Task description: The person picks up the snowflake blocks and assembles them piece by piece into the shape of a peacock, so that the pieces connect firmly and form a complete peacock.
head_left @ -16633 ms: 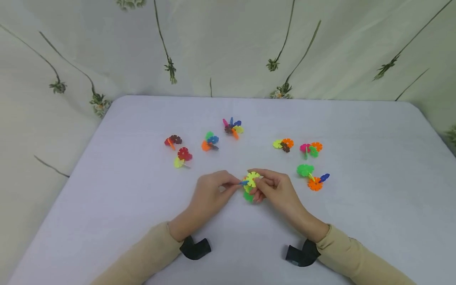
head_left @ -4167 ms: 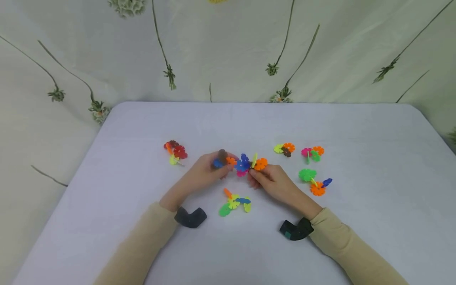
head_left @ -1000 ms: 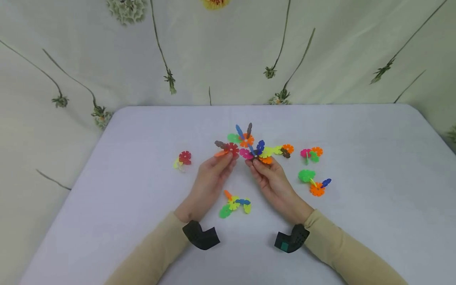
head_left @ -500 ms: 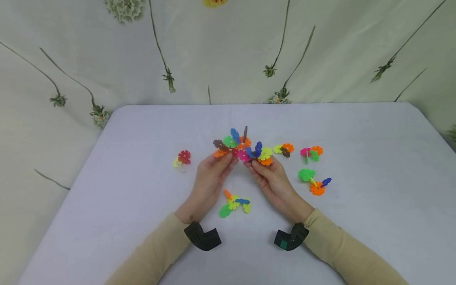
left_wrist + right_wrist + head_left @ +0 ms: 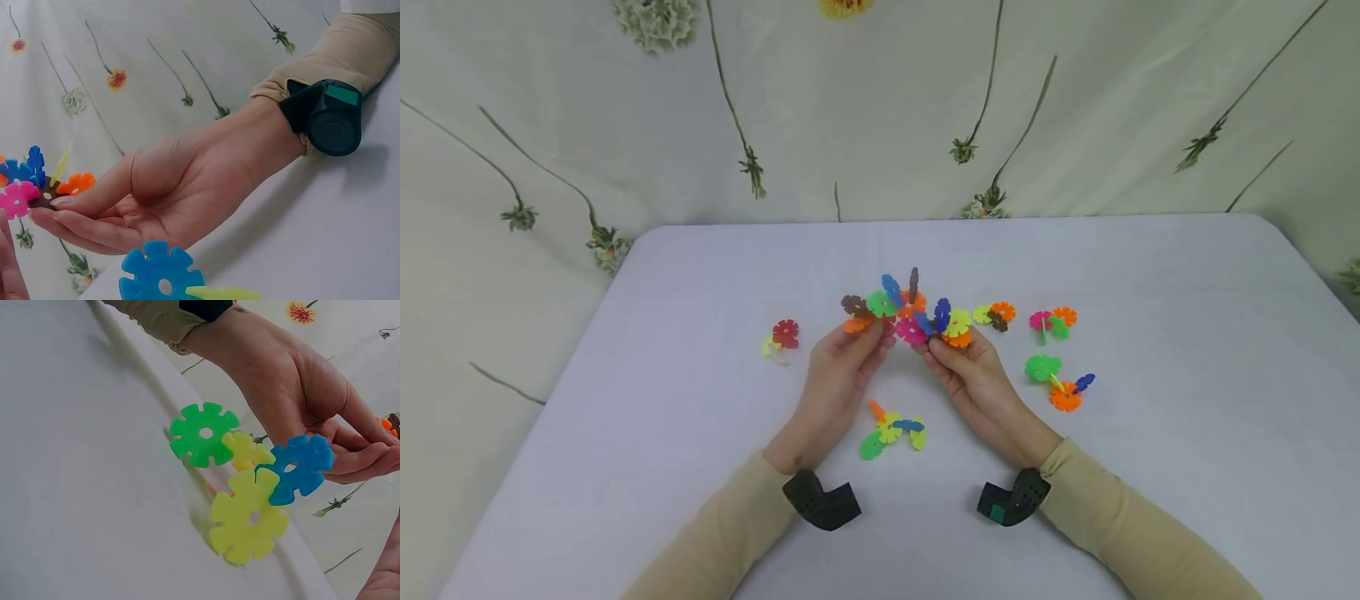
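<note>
In the head view, my left hand [image 5: 838, 379] pinches a cluster of flower-shaped plastic discs, with a brown disc [image 5: 853, 305] and an orange disc [image 5: 856, 324] at its outer side. My right hand [image 5: 973, 383] pinches the cluster with a pink disc [image 5: 912, 331] and a yellow disc [image 5: 957, 322]. Green, blue, orange and brown discs [image 5: 913, 286] stand up between the hands; where they join is hidden. The left wrist view shows the right hand [image 5: 162, 187] with thumb and fingers on a brown disc [image 5: 47, 195]. In the right wrist view, the left hand [image 5: 300, 394] appears.
Below the hands lies a joined yellow, green, blue and orange cluster [image 5: 889, 427]. A red and yellow cluster [image 5: 786, 334] is at left. Toward the right lie several more clusters, among them a green, orange and blue one [image 5: 1065, 396], on the white table [image 5: 1187, 375].
Since about 17 s ago, the yellow-green cluster has been laid down and several others picked up. Over the last second the left-hand cluster has moved against the right-hand one.
</note>
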{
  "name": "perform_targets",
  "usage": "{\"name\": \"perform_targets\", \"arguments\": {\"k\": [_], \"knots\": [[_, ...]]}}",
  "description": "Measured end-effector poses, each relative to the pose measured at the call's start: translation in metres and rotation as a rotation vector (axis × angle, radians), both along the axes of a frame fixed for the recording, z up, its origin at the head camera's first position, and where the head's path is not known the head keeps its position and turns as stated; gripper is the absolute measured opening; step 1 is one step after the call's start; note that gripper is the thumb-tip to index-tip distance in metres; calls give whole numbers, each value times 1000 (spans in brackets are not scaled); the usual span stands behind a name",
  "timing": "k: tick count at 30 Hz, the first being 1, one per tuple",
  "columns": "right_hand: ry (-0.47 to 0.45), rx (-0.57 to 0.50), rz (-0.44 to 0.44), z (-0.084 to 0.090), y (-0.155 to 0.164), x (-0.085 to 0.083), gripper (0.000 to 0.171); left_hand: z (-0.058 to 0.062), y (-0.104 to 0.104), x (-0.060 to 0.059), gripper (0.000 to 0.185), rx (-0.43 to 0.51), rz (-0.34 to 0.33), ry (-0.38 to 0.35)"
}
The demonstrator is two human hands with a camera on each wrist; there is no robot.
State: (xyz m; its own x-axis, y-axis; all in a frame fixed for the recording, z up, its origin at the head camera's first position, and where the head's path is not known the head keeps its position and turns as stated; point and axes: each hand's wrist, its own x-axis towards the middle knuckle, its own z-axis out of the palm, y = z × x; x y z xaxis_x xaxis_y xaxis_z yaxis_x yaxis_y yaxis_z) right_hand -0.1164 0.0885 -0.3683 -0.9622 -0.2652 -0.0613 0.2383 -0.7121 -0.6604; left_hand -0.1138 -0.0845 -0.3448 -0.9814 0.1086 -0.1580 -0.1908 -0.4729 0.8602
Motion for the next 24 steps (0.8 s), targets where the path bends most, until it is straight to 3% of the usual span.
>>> {"name": "perform_targets", "arguments": {"k": [6, 11, 20, 24], "knots": [[-7, -5, -17, -1, -1, 0, 18, -5, 2, 2, 31, -20, 2, 20], [7, 32, -36, -2, -4, 2, 20, -8, 5, 3, 31, -57, 42, 38], [-16, 190, -172, -4, -11, 3, 17, -15, 13, 7, 28, -252, 115, 132], [-40, 226, -197, -5, -14, 3, 14, -16, 16, 8, 27, -288, 129, 162]]}}
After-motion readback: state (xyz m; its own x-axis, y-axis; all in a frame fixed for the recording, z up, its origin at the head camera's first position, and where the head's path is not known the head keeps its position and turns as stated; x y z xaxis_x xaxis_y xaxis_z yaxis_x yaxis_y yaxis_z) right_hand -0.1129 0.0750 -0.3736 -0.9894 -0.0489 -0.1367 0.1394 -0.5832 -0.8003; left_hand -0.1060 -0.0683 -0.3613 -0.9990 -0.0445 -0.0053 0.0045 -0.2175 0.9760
